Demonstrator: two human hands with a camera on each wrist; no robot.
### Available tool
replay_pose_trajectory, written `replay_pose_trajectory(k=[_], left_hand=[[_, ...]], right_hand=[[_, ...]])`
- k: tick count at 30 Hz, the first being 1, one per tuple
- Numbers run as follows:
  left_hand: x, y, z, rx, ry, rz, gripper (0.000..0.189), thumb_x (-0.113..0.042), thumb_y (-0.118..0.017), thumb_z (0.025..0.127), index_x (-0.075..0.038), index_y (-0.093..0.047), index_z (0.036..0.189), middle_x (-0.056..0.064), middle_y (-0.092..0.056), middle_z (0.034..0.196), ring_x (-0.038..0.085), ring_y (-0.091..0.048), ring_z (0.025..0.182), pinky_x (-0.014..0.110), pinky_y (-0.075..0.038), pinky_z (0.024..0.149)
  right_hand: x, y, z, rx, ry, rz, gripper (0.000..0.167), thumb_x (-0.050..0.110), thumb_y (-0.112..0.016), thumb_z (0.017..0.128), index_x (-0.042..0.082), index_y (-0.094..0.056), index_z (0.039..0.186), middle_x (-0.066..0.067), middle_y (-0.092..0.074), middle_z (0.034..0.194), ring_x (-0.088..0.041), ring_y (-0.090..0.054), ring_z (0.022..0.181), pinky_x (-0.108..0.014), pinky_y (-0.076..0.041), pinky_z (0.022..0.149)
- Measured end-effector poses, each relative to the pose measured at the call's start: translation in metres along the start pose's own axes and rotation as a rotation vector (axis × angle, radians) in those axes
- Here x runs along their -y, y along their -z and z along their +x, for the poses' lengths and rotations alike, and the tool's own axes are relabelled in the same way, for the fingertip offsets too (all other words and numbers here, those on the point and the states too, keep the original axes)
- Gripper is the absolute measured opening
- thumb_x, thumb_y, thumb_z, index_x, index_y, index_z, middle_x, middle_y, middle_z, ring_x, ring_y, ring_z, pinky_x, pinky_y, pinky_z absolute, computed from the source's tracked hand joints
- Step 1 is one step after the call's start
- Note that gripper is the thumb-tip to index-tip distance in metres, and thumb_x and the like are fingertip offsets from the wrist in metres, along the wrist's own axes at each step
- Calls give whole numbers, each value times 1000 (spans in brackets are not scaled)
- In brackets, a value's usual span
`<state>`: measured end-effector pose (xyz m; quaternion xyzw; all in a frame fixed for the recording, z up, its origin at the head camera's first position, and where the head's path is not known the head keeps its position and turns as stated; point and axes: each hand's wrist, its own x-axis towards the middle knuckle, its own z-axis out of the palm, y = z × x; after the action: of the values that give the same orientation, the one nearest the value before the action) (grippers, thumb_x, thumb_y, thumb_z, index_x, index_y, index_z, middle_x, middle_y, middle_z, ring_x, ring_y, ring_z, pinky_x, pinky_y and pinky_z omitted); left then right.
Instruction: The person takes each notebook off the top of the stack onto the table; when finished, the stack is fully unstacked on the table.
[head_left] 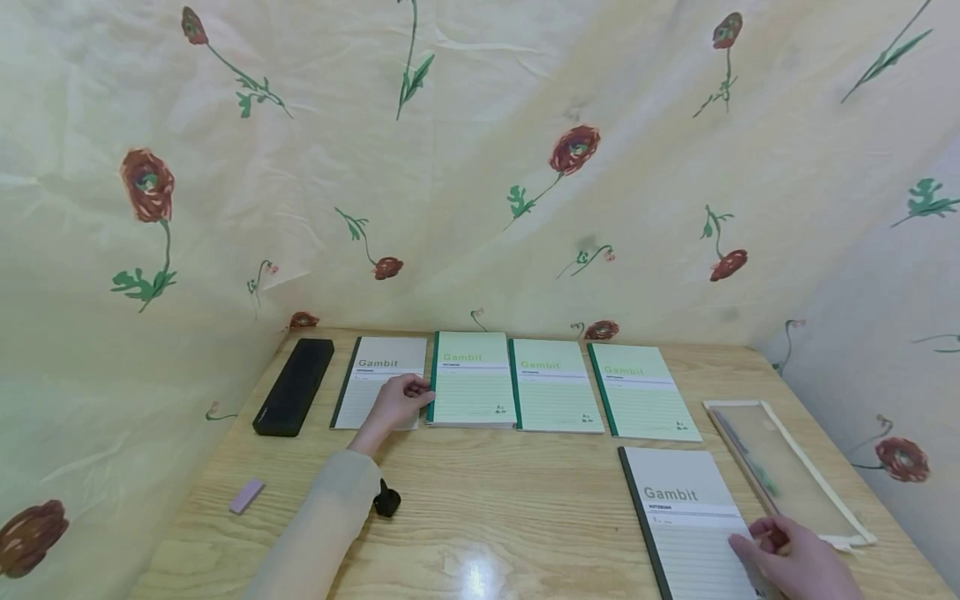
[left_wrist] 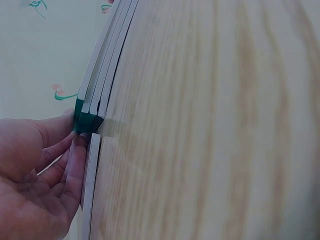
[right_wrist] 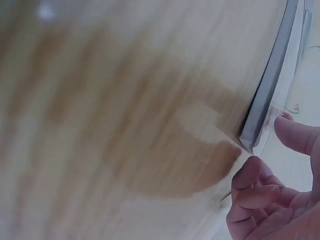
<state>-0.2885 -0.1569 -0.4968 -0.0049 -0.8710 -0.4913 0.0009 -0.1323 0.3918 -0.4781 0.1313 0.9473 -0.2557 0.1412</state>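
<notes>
My left hand lies over a grey notebook and holds the spine edge of the green notebook beside it. In the left wrist view, the thumb rests by the green spine and the curled fingers meet it from below. At the lower right, my right hand holds another grey "Gambit" notebook near its right edge. Its thumb lies on the cover, with the fingers bent beside the edge; the right wrist view shows the notebook's corner between thumb and forefinger.
Two more green notebooks continue the back row. A black case sits at the far left, with a purple eraser nearer. A clear zip pouch with pens lies right. Floral cloth hangs behind the wooden table.
</notes>
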Motion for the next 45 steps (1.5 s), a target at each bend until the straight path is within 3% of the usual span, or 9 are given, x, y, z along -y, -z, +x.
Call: replay_pose_trajectory(k=[4, 10, 19, 29, 33, 45], left_hand=[[-1, 0, 0, 1, 1, 0, 22, -13, -71, 93, 1, -69, 110, 8, -68, 98, 21, -61, 90, 39, -49, 86], [-1, -1, 0, -1, -8, 5, 21, -12, -71, 93, 1, -69, 110, 8, -69, 98, 21, -61, 90, 39, -50, 85], [-2, -1, -1, 1, -8, 6, 21, -12, -71, 93, 1, -68, 110, 8, -68, 98, 21, -61, 90, 39, -50, 85], [-4, -2, -1, 2, -3, -1, 22, -12, -71, 93, 1, -68, 110, 8, -68, 98, 21, -61, 90, 39, -50, 85], [-3, -2, -1, 3, -8, 3, 22, -12, -71, 93, 1, -68, 110, 8, -68, 98, 21, -61, 90, 39, -50, 85], [1, -1, 1, -1, 2, 16, 22, -13, -71, 93, 1, -68, 110, 8, -68, 98, 21, -62, 91, 38, -50, 85]], right_hand=[[6, 4, 1, -31, 45, -4, 73, 57, -72, 85, -11, -59, 108, -4, -53, 82, -20, -50, 76, -35, -38, 64], [23, 11, 4, -119, 184, -65, 56, 48, -68, 92, -6, -62, 105, -2, -56, 83, -18, -49, 74, -29, -37, 61], [58, 14, 12, -214, 353, -56, 39, 38, -70, 93, 1, -64, 102, -2, -56, 81, -13, -47, 67, -27, -37, 56], [96, 15, 39, -207, 427, -21, 38, 37, -69, 94, 0, -66, 101, -4, -62, 85, -17, -53, 73, -32, -40, 61], [114, 14, 52, -185, 415, -2, 41, 39, -69, 94, -1, -66, 101, -7, -65, 88, -18, -56, 76, -34, -42, 64], [192, -12, 85, -69, 414, 208, 45, 39, -67, 96, -4, -63, 109, -13, -63, 95, -23, -60, 76, -32, -49, 62]])
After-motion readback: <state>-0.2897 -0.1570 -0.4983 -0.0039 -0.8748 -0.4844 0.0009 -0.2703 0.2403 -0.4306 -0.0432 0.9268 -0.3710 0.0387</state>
